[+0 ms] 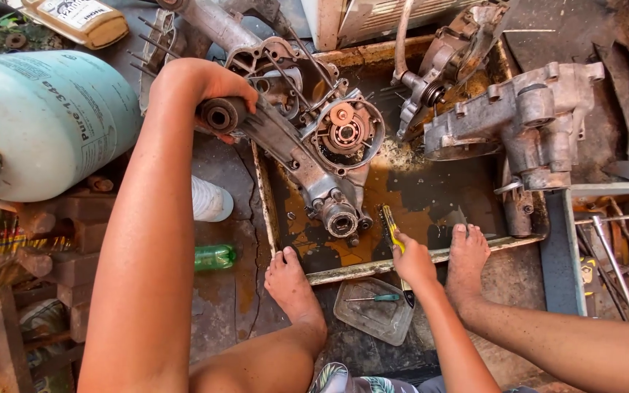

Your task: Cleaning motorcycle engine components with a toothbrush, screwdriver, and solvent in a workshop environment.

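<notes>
Head view — left hand (209, 84) clenched on engine case (307, 145), right hand (410, 263) grasping yellow-handled tool (391, 227) — white-labelled pale green cylinder (45, 120) leftward.

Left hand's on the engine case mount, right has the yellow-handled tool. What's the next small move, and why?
Probably bring the tool up to the round hub at the case's lower end. The right hand holds it just beside that hub, while the left hand grips the rubber-bushed mount, steadying the case.
</notes>
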